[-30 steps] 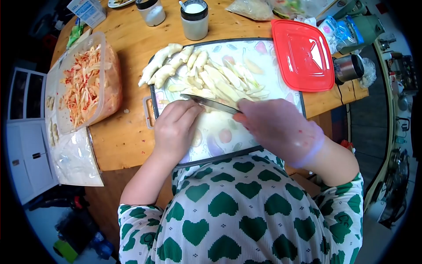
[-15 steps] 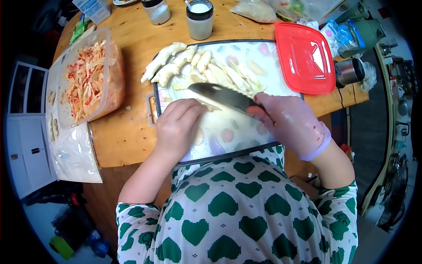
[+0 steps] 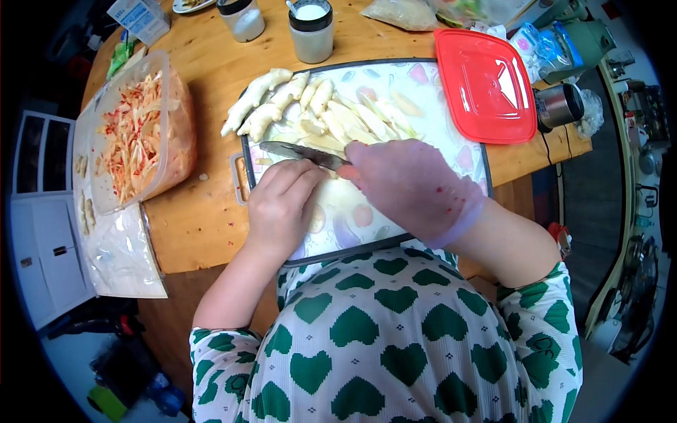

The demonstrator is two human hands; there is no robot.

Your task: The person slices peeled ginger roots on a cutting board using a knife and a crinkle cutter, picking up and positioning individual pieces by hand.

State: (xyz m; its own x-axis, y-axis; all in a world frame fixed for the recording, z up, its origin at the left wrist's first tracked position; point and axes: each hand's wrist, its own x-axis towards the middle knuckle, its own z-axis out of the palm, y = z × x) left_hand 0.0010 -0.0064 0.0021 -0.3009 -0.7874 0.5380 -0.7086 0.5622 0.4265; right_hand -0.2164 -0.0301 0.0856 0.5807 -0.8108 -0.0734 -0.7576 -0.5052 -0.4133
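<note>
My right hand, in a thin purple glove with red specks, is closed round the handle of a kitchen knife. The blade points left, just beyond the knuckles of my left hand. That bare hand rests on the patterned cutting board, fingers curled down over a piece of ginger that is mostly hidden. Peeled ginger knobs lie along the board's upper left. Right of them are pale, long cut pieces.
On the left stands a clear plastic tub of red-seasoned shreds. A red lid overlaps the board's right corner. Two jars with black rims stand behind. A metal cup is at the right edge.
My right hand has moved left and the knife with it; its blade now lies nearer to and beyond my left knuckles. My left hand stays nearly in place.
</note>
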